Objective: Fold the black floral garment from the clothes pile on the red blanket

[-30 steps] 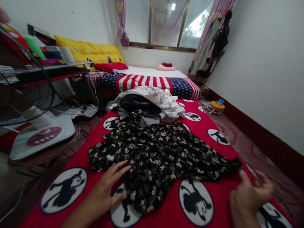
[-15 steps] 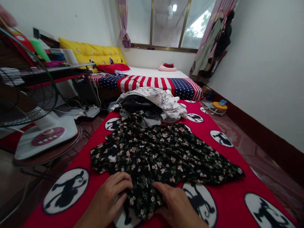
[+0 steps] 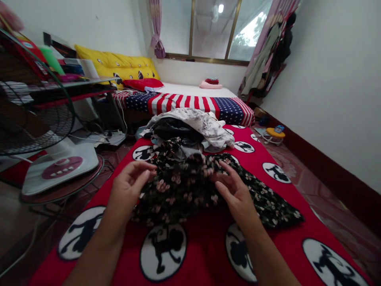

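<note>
**Red cover [image 3: 205,258], floral garment [image 3: 178,186] bunched across it**

Looking down on the cover: red cloth, printed with dark monkey figures in white ovals. Past the cover's far end: a bed [image 3: 184,104] under a stars-and-stripes spread. Left of the cover: a fan [image 3: 77,155] with a white base.

Across the middle of the cover: the garment, black with pink flowers. Lying spread out toward the cover's right edge, bunched and blurred toward its left. At the cover's far end: a clothes pile [image 3: 205,131], white printed cloth over black. On the floor right of the cover: a small stool [image 3: 275,133] with an orange seat.

Above the cover's left half: left hand [image 3: 129,180], with fingers bent, thumb near fingertips, right beside the garment. Above the right half: right hand [image 3: 236,192], with fingers half curled at the blurred folds. Can't tell for either whether cloth is pinched or let go.
</note>
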Action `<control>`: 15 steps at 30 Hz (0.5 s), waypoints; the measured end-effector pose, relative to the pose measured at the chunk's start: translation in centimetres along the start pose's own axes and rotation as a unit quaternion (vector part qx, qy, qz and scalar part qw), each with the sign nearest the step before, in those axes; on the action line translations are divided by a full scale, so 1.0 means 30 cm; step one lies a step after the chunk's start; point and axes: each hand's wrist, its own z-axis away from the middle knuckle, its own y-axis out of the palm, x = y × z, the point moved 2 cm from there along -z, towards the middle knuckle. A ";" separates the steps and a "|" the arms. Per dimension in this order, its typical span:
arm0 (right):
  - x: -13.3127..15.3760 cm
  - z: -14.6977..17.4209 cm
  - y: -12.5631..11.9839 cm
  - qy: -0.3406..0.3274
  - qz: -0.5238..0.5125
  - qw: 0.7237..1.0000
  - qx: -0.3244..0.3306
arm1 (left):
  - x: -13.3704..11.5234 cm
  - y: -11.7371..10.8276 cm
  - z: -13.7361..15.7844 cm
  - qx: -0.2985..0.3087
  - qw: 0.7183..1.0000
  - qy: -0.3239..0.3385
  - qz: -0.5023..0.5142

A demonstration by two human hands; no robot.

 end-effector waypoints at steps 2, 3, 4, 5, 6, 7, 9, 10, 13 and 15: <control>-0.044 -0.020 0.005 -0.049 0.005 0.997 -0.068 | 0.038 -0.005 -0.054 -0.157 0.987 0.044 -0.001; -0.075 -0.017 0.007 -0.052 0.017 0.996 -0.069 | 0.068 -0.008 -0.062 -0.186 0.981 0.054 -0.005; -0.110 -0.006 0.007 -0.046 0.034 0.997 -0.060 | 0.104 -0.009 -0.058 -0.183 0.981 0.056 -0.015; -0.146 0.009 0.005 -0.038 0.057 0.996 -0.050 | 0.143 -0.008 -0.045 -0.159 0.985 0.055 -0.032; -0.181 0.025 -0.001 -0.034 0.083 0.995 -0.042 | 0.182 -0.003 -0.025 -0.125 0.989 0.056 -0.056; -0.215 0.040 -0.009 -0.036 0.110 0.992 -0.042 | 0.219 0.004 -0.001 -0.089 0.990 0.059 -0.087; -0.272 0.062 -0.029 -0.043 0.154 0.985 -0.058 | 0.286 0.025 0.049 -0.032 0.985 0.074 -0.154; -0.296 0.067 -0.039 -0.044 0.164 0.983 -0.071 | 0.314 0.037 0.069 -0.013 0.980 0.081 -0.181; -0.350 0.066 -0.060 -0.034 0.173 0.979 -0.106 | 0.371 0.067 0.103 0.030 0.970 0.084 -0.227; -0.372 0.061 -0.065 -0.032 0.183 0.976 -0.115 | 0.375 0.070 0.105 0.055 0.967 0.086 -0.235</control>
